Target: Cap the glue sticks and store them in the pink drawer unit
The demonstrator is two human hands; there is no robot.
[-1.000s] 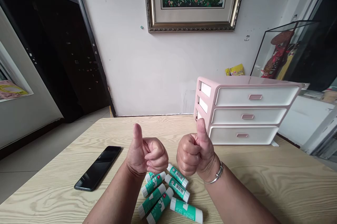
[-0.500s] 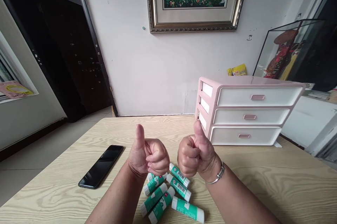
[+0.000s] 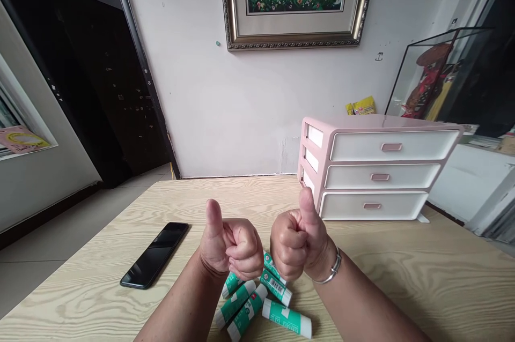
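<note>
My left hand [image 3: 232,245] is curled into a fist with its thumb pointing up, and nothing shows in it. Facing it across a narrow gap, my right hand [image 3: 298,240] makes the same thumbs-up, also without anything in its fingers; a silver bracelet [image 3: 335,269] circles that wrist. Below both hands, several green glue sticks with white ends lie loosely on the table, among them a glue stick [image 3: 286,318] at the right and a glue stick [image 3: 247,312] at the left. The hands partly cover the farther ones.
A black phone [image 3: 155,255] lies on the wooden table [image 3: 80,299] to the left. At the back right stands a pink and white three-drawer box [image 3: 374,177]. Behind it are a yellow packet [image 3: 362,105] and a glass case [image 3: 428,79]. A framed picture [image 3: 293,42] hangs on the wall.
Both fists have come down slightly, the left one also a little to the right, so the gap between them is narrower. The hands cover more of the farther glue sticks.
</note>
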